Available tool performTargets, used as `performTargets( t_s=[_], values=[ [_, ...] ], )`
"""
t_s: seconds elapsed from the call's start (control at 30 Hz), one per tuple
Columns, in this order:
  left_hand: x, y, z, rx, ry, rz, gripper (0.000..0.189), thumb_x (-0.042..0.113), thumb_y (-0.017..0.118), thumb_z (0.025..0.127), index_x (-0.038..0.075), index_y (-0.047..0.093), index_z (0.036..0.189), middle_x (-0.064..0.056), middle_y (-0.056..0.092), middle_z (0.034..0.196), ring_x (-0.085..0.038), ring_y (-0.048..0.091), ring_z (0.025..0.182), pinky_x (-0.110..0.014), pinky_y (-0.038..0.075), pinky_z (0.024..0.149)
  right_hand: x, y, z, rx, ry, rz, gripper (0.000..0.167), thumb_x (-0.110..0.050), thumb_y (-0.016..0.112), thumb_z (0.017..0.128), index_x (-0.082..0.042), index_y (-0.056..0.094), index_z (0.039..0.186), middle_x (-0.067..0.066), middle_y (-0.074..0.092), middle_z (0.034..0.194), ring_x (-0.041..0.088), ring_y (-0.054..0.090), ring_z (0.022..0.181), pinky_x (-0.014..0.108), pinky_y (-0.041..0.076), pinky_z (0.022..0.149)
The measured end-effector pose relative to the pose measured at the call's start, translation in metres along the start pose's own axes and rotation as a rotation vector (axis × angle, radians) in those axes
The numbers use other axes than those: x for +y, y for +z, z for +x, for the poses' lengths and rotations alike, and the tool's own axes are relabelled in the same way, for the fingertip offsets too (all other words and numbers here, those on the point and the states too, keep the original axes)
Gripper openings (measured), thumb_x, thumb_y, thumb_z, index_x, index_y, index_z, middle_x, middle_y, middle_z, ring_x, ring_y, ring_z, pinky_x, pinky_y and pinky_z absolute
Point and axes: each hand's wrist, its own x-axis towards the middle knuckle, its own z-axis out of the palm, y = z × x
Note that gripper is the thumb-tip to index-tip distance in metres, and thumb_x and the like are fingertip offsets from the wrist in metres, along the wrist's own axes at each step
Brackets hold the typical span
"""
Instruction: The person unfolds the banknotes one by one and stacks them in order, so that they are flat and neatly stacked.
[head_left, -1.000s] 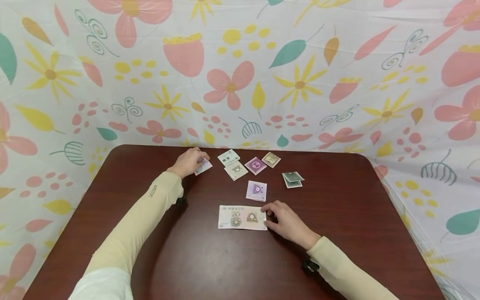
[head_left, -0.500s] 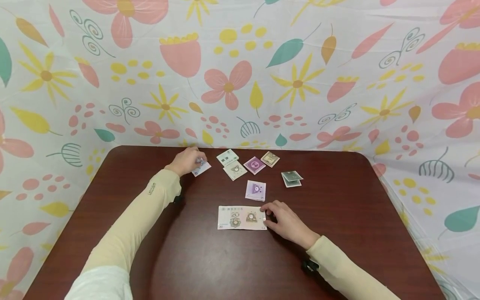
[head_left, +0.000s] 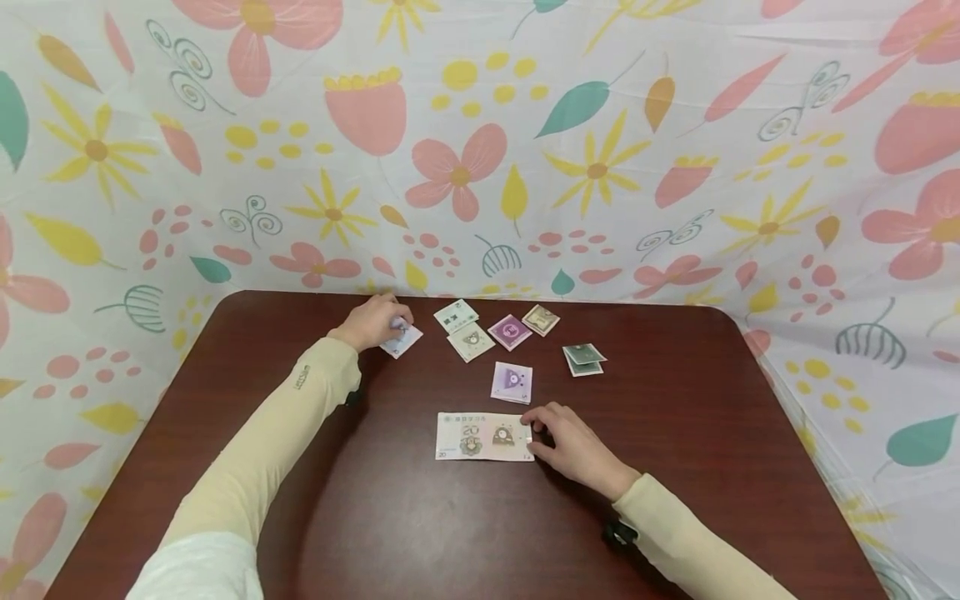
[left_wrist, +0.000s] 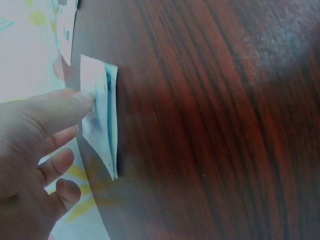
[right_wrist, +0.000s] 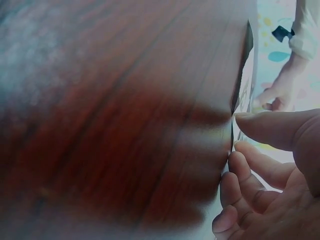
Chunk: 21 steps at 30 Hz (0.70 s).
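Observation:
My left hand is at the far left of the table, with its thumb on a folded pale-blue banknote. In the left wrist view the thumb lies across the face of this folded note, the index finger is mostly hidden behind the thumb, and the other fingers curl loosely. My right hand rests at the right end of a flat, spread-out 20 banknote. Its thumb and index fingertips touch that edge, one near each corner. In the right wrist view the note shows as a thin, edge-on strip.
Beyond the 20 note lies a folded lilac note. Farther back are a pale green-and-grey note, a purple note and a brown one. A dark green half-folded note sits to the right. Flowered cloth hangs behind the table.
My left hand has drawn the pale-blue note slightly left and toward me. The right hand and the 20 note stay in place.

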Motion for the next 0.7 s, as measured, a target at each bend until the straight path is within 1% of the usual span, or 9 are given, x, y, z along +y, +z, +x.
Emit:
performTargets(
  t_s=[0.13,0.2,0.43,0.6,0.7],
  values=[
    [-0.001,-0.002,-0.001,-0.013,-0.039,-0.020,0.016,0.014,0.076,0.096,0.013,0.074,0.111,-0.013,0.058,0.123,-0.034,0.051,0.113,-0.054,0.048,0.092,0.001,0.000,0.000,0.004,-0.003,-0.001,0.030,-0.004,0.081,0.086,-0.005,0.070,0.114,0.002,0.061,0.096,0.021,0.057,0.093,0.039,0.051,0.082],
    [-0.002,-0.002,-0.003,-0.016,-0.049,-0.032,0.013,0.016,0.078,0.095,0.014,0.073,0.107,-0.012,0.059,0.120,-0.033,0.051,0.111,-0.053,0.047,0.091,0.001,0.000,0.000,0.002,-0.005,-0.003,0.030,-0.004,0.081,0.087,-0.005,0.070,0.115,0.002,0.061,0.096,0.021,0.057,0.093,0.039,0.051,0.083],
    [-0.007,-0.003,-0.009,-0.015,-0.025,-0.044,0.016,0.019,0.083,0.091,0.011,0.071,0.099,-0.008,0.067,0.101,-0.027,0.060,0.096,-0.047,0.051,0.086,0.000,-0.001,0.000,-0.003,-0.004,-0.009,0.030,-0.003,0.081,0.087,-0.006,0.070,0.115,0.002,0.061,0.096,0.020,0.057,0.093,0.038,0.051,0.082],
    [-0.008,-0.003,-0.013,-0.032,-0.048,-0.044,0.017,0.019,0.083,0.091,0.012,0.067,0.095,-0.006,0.068,0.092,-0.025,0.060,0.087,-0.044,0.049,0.080,0.001,-0.001,0.000,-0.001,-0.007,-0.013,0.030,-0.004,0.081,0.087,-0.006,0.070,0.115,0.001,0.061,0.096,0.019,0.057,0.093,0.038,0.051,0.082],
    [-0.008,-0.002,-0.017,-0.044,-0.066,-0.047,0.017,0.018,0.081,0.093,0.013,0.065,0.095,-0.005,0.068,0.092,-0.025,0.059,0.085,-0.043,0.048,0.078,0.001,-0.001,0.000,0.001,-0.010,-0.012,0.030,-0.004,0.081,0.086,-0.006,0.070,0.114,0.001,0.061,0.095,0.019,0.057,0.092,0.038,0.051,0.082]
  ],
)
